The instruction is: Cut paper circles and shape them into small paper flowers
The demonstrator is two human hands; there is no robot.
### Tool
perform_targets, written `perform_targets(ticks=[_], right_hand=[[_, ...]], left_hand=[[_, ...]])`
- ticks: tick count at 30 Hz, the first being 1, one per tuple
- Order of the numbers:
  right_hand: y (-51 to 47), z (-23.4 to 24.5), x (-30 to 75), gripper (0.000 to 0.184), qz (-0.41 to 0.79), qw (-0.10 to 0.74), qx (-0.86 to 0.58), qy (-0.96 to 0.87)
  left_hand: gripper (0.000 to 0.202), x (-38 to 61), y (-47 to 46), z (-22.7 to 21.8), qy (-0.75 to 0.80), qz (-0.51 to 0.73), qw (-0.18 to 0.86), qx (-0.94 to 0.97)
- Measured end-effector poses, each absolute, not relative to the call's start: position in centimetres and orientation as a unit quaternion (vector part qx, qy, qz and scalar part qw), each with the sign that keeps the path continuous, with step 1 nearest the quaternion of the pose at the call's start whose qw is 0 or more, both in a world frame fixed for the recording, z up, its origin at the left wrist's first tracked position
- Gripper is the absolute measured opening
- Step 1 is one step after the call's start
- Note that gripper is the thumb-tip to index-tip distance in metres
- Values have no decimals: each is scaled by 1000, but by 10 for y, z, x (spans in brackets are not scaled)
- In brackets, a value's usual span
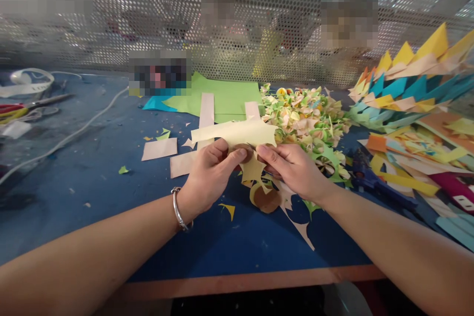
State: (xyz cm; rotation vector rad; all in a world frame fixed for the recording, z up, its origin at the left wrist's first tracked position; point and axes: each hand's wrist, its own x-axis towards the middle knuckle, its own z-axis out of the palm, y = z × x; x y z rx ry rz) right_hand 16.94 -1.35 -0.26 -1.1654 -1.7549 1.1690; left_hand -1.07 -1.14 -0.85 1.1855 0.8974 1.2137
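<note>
Left hand (207, 173): thumb and curled fingers pinching a pale yellow paper strip (233, 131) along its lower edge, with a brown disc (242, 154) under the thumb. Right hand (287, 160): thumb and fingers pinched on the same paper near its right end. Neither is released.

Counts:
- Brown discs: 2. One at the left thumb, the other (267, 199) on the blue table (111, 242), below the fingers.
- Pink paper strips: 4 on the left and centre. Two lengthwise (207, 108) (252, 109) beyond the held strip, two crosswise (160, 149) (181, 164) to the left of it.
- Yellow triangular scrap (228, 211): 1, near side of the left hand.
- Dark blue glue gun (385, 187): 1, right of the right hand.
- White cable (70, 139): 1, far left.
- Bracelet (180, 210): on the left wrist only.
- Green paper (229, 94): large, flat; sheet count unclear.
- Scrap pile (307, 118): too many to count, just beyond the right hand.
- Layered pointed paper piece (407, 89): 1, far right.

Position: held strip spans the gap between the hands, its body beyond the fingertips. Left end projects past the left knuckles; notched right end sits just beyond the right thumb. Pale yellow star-like offcut (254, 169) hangs below, between the two hands. Can't tell whether it's joined to the strip.
</note>
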Motion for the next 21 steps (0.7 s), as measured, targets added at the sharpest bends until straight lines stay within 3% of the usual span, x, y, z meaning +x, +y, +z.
perform_targets(ticks=[21], right_hand=[[-13,-2,166,52,422,358,-473,-685]], left_hand=[[13,-13,-8,-13,407,495,529,556]])
